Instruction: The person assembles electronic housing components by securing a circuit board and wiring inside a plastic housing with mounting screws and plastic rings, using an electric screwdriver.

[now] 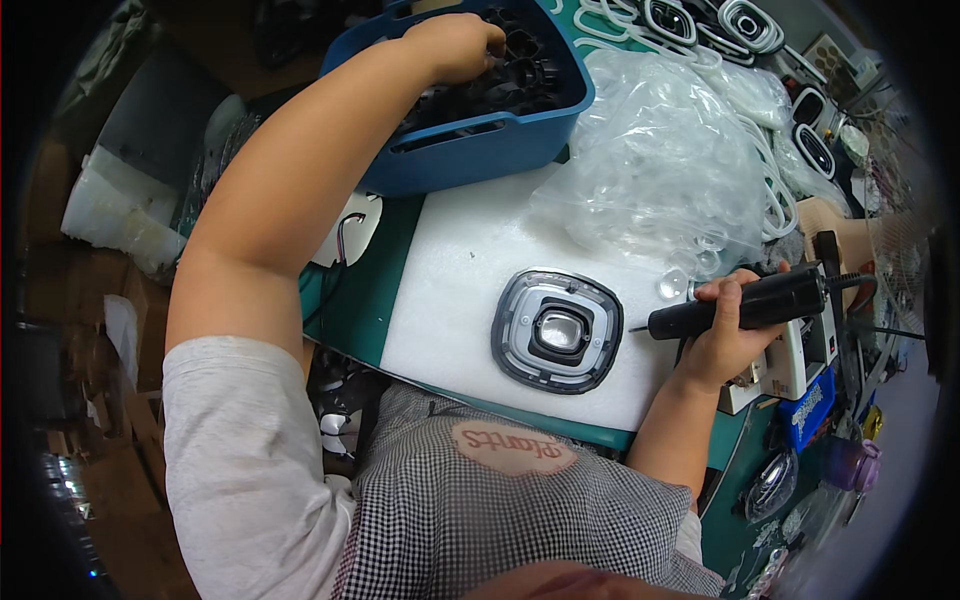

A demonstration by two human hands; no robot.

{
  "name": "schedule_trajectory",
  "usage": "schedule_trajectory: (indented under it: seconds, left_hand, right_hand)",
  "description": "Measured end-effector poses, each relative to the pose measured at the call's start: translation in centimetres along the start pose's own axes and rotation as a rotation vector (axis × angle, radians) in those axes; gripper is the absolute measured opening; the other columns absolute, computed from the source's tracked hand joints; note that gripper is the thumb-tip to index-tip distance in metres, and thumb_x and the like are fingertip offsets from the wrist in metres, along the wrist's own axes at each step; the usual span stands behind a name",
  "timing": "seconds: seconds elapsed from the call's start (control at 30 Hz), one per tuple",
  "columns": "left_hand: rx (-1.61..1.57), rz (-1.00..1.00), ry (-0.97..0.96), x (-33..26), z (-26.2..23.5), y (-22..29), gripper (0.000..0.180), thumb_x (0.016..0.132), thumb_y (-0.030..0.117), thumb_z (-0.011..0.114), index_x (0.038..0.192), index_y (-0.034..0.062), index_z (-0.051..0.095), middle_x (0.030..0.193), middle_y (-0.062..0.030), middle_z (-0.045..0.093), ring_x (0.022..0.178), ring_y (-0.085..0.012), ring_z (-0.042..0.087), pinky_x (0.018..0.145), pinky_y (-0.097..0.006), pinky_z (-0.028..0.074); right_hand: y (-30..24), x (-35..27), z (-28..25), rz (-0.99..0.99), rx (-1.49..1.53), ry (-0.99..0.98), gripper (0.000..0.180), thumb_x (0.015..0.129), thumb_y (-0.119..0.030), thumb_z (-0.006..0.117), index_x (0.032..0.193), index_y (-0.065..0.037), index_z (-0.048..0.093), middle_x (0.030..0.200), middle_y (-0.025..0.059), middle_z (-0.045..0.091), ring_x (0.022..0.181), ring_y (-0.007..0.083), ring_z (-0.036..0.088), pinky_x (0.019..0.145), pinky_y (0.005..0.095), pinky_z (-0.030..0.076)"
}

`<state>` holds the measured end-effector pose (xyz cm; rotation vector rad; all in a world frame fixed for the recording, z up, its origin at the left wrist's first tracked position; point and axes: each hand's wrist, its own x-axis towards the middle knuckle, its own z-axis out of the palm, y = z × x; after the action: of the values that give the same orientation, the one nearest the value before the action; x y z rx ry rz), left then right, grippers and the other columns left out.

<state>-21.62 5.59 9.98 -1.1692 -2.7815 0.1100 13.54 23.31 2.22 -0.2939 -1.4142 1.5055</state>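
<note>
My left hand [458,47] reaches into a blue plastic basket [470,160] full of black plastic parts [525,72]. Its fingers are bent closed over the parts; their tips are hidden, so I cannot make out what they hold. A black electric screwdriver [735,303] lies in my right hand [728,340], which is wrapped round its body. The thin bit points left, toward a rounded-square lamp-like housing [557,331] with a dark rim, grey frame and clear lens in the middle. This housing rests flat on a white foam pad [450,290], apart from the bit.
A clear plastic bag [670,150] of transparent pieces covers the pad's far right, with loose clear lenses [672,284] beside it. White and black ring-shaped parts [750,25] lie at the far right. A blue tray [807,410] and a purple container [855,465] stand right.
</note>
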Motion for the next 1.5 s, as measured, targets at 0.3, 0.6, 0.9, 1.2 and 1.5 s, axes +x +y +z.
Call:
schedule_trajectory:
  seconds: [0.3, 0.6, 0.9, 1.2, 1.5]
  left_hand:
    - [-0.173, -0.038, 0.047, -0.6, 2.2, -2.1, 0.033, 0.087, 0.034, 0.071, 0.108, 0.0097, 0.065, 0.101, -0.0118, 0.069, 0.096, -0.0261, 0.066, 0.078, -0.036, 0.053]
    - [-0.598, 0.341, 0.206, -13.3, -8.6, 6.1, 0.019, 0.093, 0.016, 0.059, 0.096, 0.0017, 0.071, 0.092, -0.0076, 0.068, 0.086, -0.0202, 0.062, 0.079, -0.032, 0.05]
    - [-0.773, 0.481, 0.012, -22.5, 1.8, 13.4, 0.016, 0.073, 0.005, 0.076, 0.087, 0.0071, 0.069, 0.109, -0.0095, 0.066, 0.095, -0.0266, 0.062, 0.084, -0.038, 0.049]
    - [-0.721, 0.416, 0.071, -23.3, 3.6, 15.8, 0.016, 0.072, 0.005, 0.076, 0.084, 0.0062, 0.065, 0.108, -0.0109, 0.066, 0.083, -0.0276, 0.064, 0.07, -0.035, 0.053]
    - [-0.634, 0.418, 0.119, -22.8, 3.8, 15.5, 0.032, 0.07, 0.007, 0.078, 0.101, 0.0094, 0.069, 0.117, -0.0077, 0.065, 0.095, -0.0294, 0.065, 0.087, -0.038, 0.053]
  right_hand:
    - [-0.4, -0.7, 0.0, 0.026, 0.016, 0.019, 0.07, 0.084, 0.005, 0.063, 0.143, -0.004, 0.026, 0.089, 0.0108, 0.057, 0.067, 0.0154, 0.059, 0.065, 0.03, 0.055]
    - [-0.1, 0.1, 0.5, 0.006, 0.055, 0.013, 0.068, 0.083, 0.004, 0.067, 0.139, -0.002, 0.029, 0.086, 0.0115, 0.059, 0.065, 0.018, 0.062, 0.063, 0.031, 0.055]
    - [1.0, 0.4, -0.4, -0.068, 0.06, -0.054, 0.055, 0.082, 0.0, 0.07, 0.127, -0.001, 0.037, 0.078, 0.0095, 0.063, 0.064, 0.0163, 0.065, 0.063, 0.0311, 0.057]
    - [0.8, 0.3, -0.9, -0.093, -0.032, -0.068, 0.053, 0.083, -0.003, 0.069, 0.126, 0.002, 0.038, 0.078, 0.0129, 0.063, 0.064, 0.0195, 0.064, 0.063, 0.0356, 0.056]
    - [1.2, 0.2, -0.7, -0.135, 0.002, -0.05, 0.036, 0.084, -0.002, 0.069, 0.112, 0.0, 0.046, 0.077, 0.012, 0.064, 0.063, 0.0198, 0.064, 0.063, 0.0365, 0.057]
